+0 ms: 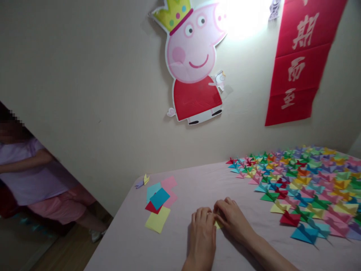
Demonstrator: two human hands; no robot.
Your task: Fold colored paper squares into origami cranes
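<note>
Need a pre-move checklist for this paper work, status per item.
1. Both hands at the work: ok; left hand and right hand meet over the small yellow piece.
2. Firm grip on it: cannot tell; fingertips partly hidden.
3. Its edges and creases lined up: cannot tell; mostly covered.
4. Loose sheets neatly stacked: not ok; spread out, some overlapping.
5. Folded birds clear of both hands: ok; apart, off to the right.
</note>
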